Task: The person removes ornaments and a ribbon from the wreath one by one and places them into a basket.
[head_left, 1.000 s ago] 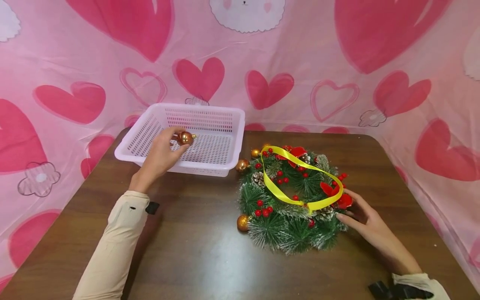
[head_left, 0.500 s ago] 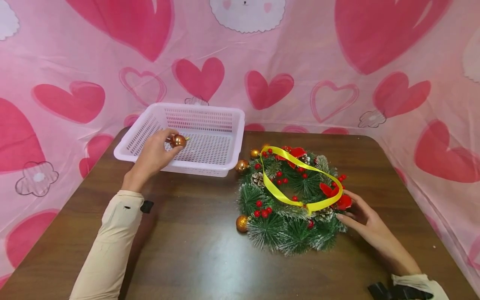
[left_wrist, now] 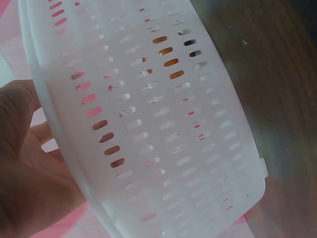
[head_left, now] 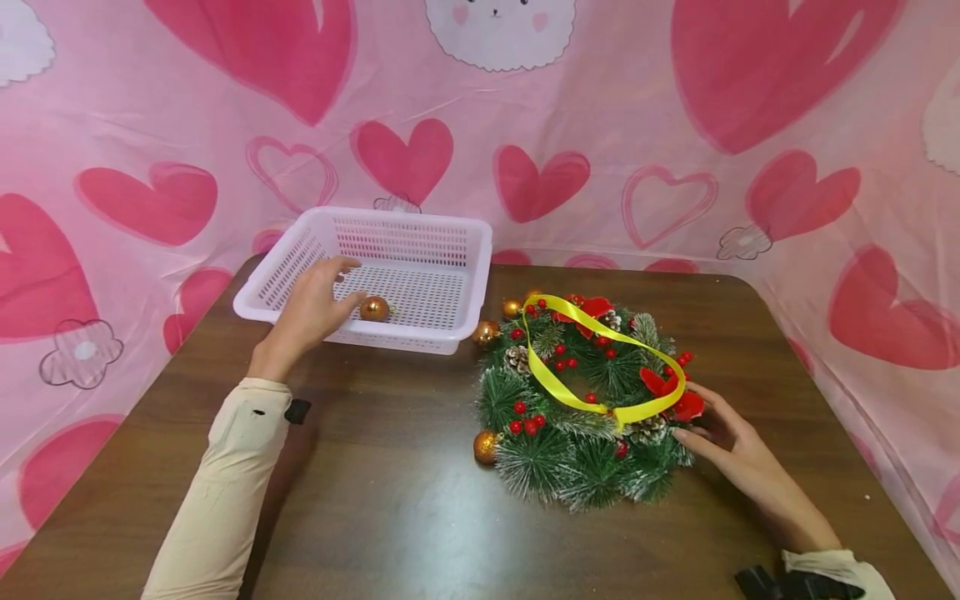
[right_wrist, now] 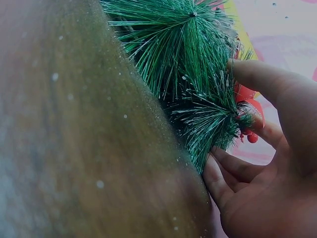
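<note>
On the left, the left hand [head_left: 303,308] reaches over a white basket [head_left: 405,334], its grip parted and holding nothing, beside a shiny brown ball [head_left: 375,309] inside, while rightward on the tabletop [head_left: 390,517] lies a wreath [head_left: 566,450], its edge held between the right hand's [head_left: 731,442] thumb and fingers.

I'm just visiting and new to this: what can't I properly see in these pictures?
- Left wrist view: most of the ball, behind the wall of the basket.
- Head view: part of the basket's inside, behind the left hand.
- Head view: part of the right hand, behind the red flower.
- Right wrist view: most of the ribbon, behind the wreath and past the top edge.
</note>
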